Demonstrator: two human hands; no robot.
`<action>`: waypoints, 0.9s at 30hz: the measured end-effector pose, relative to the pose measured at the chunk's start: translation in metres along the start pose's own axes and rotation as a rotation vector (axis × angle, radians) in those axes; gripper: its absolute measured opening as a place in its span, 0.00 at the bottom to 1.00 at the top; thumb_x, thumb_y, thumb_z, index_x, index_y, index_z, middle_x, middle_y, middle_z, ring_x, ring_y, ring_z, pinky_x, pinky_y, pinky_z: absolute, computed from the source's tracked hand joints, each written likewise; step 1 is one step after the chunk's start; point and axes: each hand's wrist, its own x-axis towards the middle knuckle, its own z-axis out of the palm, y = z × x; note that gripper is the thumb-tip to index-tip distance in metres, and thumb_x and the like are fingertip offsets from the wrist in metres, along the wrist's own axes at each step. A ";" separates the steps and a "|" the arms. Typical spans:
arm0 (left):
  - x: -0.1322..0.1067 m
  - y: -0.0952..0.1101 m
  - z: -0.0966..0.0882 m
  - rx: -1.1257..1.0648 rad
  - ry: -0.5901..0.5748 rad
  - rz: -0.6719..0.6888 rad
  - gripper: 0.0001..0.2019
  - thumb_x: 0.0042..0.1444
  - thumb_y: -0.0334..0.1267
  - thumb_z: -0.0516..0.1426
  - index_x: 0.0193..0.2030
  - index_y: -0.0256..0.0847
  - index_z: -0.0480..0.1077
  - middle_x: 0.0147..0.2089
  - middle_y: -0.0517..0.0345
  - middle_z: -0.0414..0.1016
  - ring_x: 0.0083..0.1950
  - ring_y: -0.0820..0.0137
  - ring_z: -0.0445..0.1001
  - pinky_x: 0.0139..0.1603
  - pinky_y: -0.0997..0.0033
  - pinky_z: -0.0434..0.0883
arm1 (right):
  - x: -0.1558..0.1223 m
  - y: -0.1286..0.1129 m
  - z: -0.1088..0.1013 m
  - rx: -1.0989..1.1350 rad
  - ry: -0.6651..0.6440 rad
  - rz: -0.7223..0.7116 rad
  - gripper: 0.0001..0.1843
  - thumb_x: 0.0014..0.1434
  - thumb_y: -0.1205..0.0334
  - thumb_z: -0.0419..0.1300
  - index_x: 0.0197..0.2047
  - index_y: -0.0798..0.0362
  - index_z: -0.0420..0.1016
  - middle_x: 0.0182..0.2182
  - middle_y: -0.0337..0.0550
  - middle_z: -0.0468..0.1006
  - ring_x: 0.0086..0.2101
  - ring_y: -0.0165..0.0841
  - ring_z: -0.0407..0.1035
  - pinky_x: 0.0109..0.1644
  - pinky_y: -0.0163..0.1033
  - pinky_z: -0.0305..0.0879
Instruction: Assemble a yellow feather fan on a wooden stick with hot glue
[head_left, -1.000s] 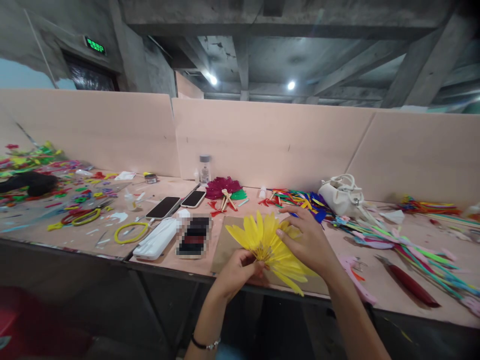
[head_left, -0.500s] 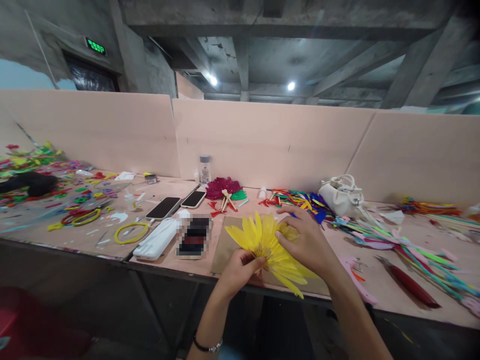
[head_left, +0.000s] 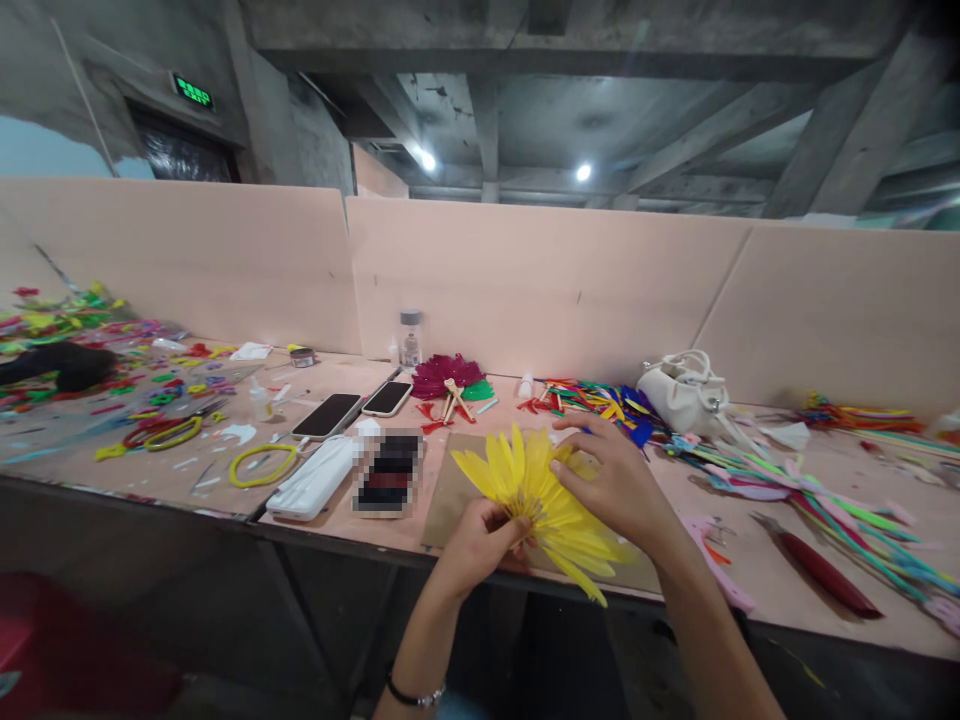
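A fan-shaped bunch of yellow feathers (head_left: 510,465) spreads out above the table's front edge, its pale quills gathered at the middle. My left hand (head_left: 480,540) is closed on the gathered quill ends, thumb laid across them. At the upper right of the bunch, my right hand (head_left: 611,480) curls its fingers over some feathers, with the thumb against them; part of the bunch is hidden behind this hand. Under the feathers lies a brown board (head_left: 454,495).
To the left are a white power bank (head_left: 311,485), phones (head_left: 328,415) and yellow-handled scissors (head_left: 172,433). A dark red feather flower (head_left: 448,377) stands behind. On the right lie a red-handled tool (head_left: 825,570), fuzzy craft stems (head_left: 832,500) and a white handbag (head_left: 682,390).
Both hands keep nearly the same place. The lower right feathers have shifted slightly downward, and the bunch seems turned a little.
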 end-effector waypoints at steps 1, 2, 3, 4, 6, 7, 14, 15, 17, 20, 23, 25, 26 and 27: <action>0.000 0.001 0.000 0.013 -0.001 0.008 0.26 0.44 0.61 0.68 0.27 0.35 0.75 0.21 0.61 0.70 0.24 0.72 0.70 0.27 0.71 0.75 | 0.001 0.001 -0.001 0.014 0.001 0.011 0.04 0.59 0.62 0.62 0.32 0.50 0.76 0.50 0.47 0.76 0.53 0.45 0.69 0.59 0.54 0.62; 0.000 0.001 0.000 0.025 0.002 0.011 0.26 0.45 0.61 0.68 0.27 0.35 0.75 0.21 0.61 0.70 0.24 0.72 0.69 0.27 0.71 0.74 | 0.002 0.002 -0.002 0.028 0.003 0.021 0.05 0.60 0.61 0.62 0.31 0.49 0.76 0.50 0.47 0.76 0.53 0.45 0.69 0.59 0.54 0.62; 0.000 0.002 0.000 0.033 0.005 0.008 0.27 0.45 0.62 0.67 0.27 0.35 0.75 0.21 0.61 0.69 0.24 0.72 0.69 0.27 0.72 0.74 | 0.003 0.003 -0.003 0.041 0.002 0.029 0.06 0.60 0.61 0.63 0.31 0.49 0.77 0.50 0.46 0.76 0.53 0.45 0.69 0.59 0.54 0.62; 0.000 0.002 0.000 0.039 0.007 0.004 0.27 0.44 0.62 0.67 0.28 0.35 0.75 0.21 0.61 0.70 0.24 0.73 0.69 0.27 0.72 0.74 | 0.004 0.005 -0.004 0.053 0.001 0.036 0.06 0.60 0.60 0.63 0.31 0.49 0.77 0.50 0.46 0.76 0.53 0.45 0.69 0.59 0.54 0.62; -0.001 0.002 0.000 0.053 0.003 -0.009 0.27 0.45 0.62 0.67 0.29 0.35 0.75 0.22 0.61 0.70 0.24 0.72 0.70 0.27 0.72 0.73 | 0.007 0.006 -0.006 0.075 -0.011 0.044 0.06 0.60 0.59 0.64 0.31 0.48 0.78 0.49 0.46 0.77 0.52 0.45 0.70 0.59 0.55 0.61; -0.001 0.001 -0.001 0.062 -0.002 -0.013 0.28 0.45 0.63 0.67 0.30 0.35 0.74 0.23 0.61 0.71 0.25 0.72 0.70 0.27 0.73 0.73 | 0.008 0.007 -0.007 0.086 -0.017 0.047 0.06 0.60 0.59 0.64 0.32 0.48 0.78 0.49 0.46 0.77 0.52 0.45 0.70 0.60 0.55 0.61; -0.001 -0.003 -0.003 0.096 -0.012 0.003 0.27 0.48 0.62 0.66 0.30 0.35 0.73 0.25 0.60 0.72 0.27 0.72 0.70 0.28 0.75 0.69 | 0.009 0.013 -0.007 0.128 -0.014 0.093 0.07 0.61 0.57 0.64 0.33 0.48 0.79 0.48 0.45 0.77 0.51 0.43 0.70 0.57 0.52 0.62; -0.001 -0.003 -0.003 0.102 -0.011 0.001 0.26 0.48 0.61 0.65 0.30 0.34 0.73 0.25 0.59 0.72 0.26 0.72 0.70 0.28 0.74 0.69 | 0.009 0.014 -0.007 0.133 -0.013 0.096 0.07 0.61 0.56 0.64 0.33 0.49 0.78 0.48 0.45 0.78 0.51 0.43 0.71 0.57 0.52 0.62; 0.000 -0.004 -0.003 0.100 0.000 -0.006 0.26 0.48 0.61 0.65 0.30 0.34 0.73 0.25 0.59 0.72 0.27 0.71 0.71 0.28 0.73 0.69 | 0.009 0.013 -0.006 0.161 -0.010 0.116 0.09 0.61 0.54 0.64 0.33 0.49 0.78 0.47 0.46 0.78 0.50 0.43 0.71 0.55 0.50 0.64; 0.001 -0.006 -0.002 0.086 0.033 -0.001 0.24 0.50 0.59 0.65 0.30 0.35 0.74 0.26 0.58 0.74 0.27 0.70 0.71 0.29 0.72 0.69 | 0.007 0.010 -0.007 0.261 -0.009 0.219 0.10 0.61 0.50 0.64 0.39 0.48 0.78 0.47 0.45 0.78 0.50 0.42 0.72 0.52 0.47 0.69; 0.002 -0.006 -0.001 0.116 0.078 0.063 0.21 0.53 0.55 0.63 0.25 0.36 0.72 0.25 0.56 0.75 0.27 0.71 0.71 0.30 0.74 0.66 | -0.001 0.010 -0.008 0.372 -0.038 0.320 0.16 0.61 0.46 0.65 0.47 0.46 0.77 0.48 0.44 0.77 0.50 0.41 0.72 0.54 0.47 0.69; 0.002 -0.005 -0.001 0.130 0.095 0.107 0.20 0.55 0.52 0.62 0.24 0.36 0.71 0.24 0.56 0.76 0.28 0.71 0.72 0.30 0.74 0.65 | -0.007 0.014 -0.006 0.425 -0.086 0.355 0.19 0.60 0.44 0.65 0.48 0.47 0.76 0.50 0.45 0.77 0.52 0.43 0.71 0.54 0.47 0.69; 0.002 -0.004 -0.001 0.132 0.099 0.118 0.19 0.55 0.51 0.62 0.23 0.37 0.71 0.24 0.56 0.76 0.28 0.71 0.72 0.31 0.74 0.65 | -0.011 0.016 -0.004 0.443 -0.117 0.368 0.20 0.59 0.43 0.65 0.49 0.47 0.76 0.50 0.45 0.77 0.52 0.44 0.71 0.54 0.47 0.68; 0.002 -0.004 0.000 0.132 0.103 0.122 0.19 0.56 0.50 0.62 0.24 0.37 0.71 0.24 0.56 0.76 0.28 0.71 0.72 0.31 0.74 0.65 | -0.014 0.018 -0.001 0.451 -0.146 0.381 0.22 0.59 0.43 0.66 0.50 0.47 0.76 0.52 0.46 0.76 0.52 0.45 0.70 0.54 0.48 0.68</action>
